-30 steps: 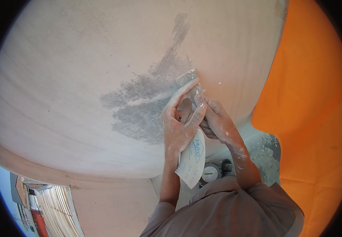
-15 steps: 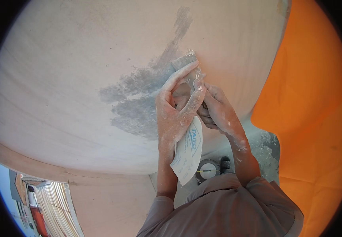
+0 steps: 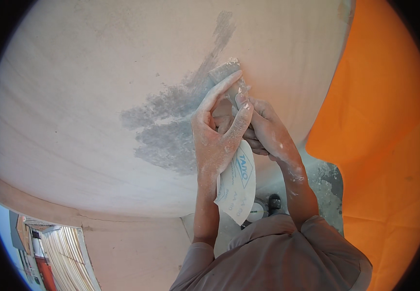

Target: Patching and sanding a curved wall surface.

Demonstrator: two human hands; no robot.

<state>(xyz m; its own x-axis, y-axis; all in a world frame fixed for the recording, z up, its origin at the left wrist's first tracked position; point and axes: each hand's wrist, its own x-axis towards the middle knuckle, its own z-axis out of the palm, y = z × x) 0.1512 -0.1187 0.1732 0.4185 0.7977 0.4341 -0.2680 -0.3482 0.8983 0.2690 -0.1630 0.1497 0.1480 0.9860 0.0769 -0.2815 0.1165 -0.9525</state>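
Note:
My left hand and right hand are together at a pale wall surface, both dusted white. A grey, flat scraper with crumbs on its tip lies against the wall beside a rough grey patch. My left index finger lies along the scraper, with the thumb and other fingers bent around it. My right fingers are curled at its lower part, the thumb pressed on it. A strip of white-backed sandpaper with blue print hangs below the hands; I cannot make out which hand holds it.
An orange sheet borders the wall on the right. Below are a speckled grey floor, a dark shoe and a round white-topped container, partly hidden. At lower left are pale corrugated panels outdoors.
Both hands and the scraper have moved up the wall and slightly left, mostly in the first half second. The hanging sandpaper has risen with them.

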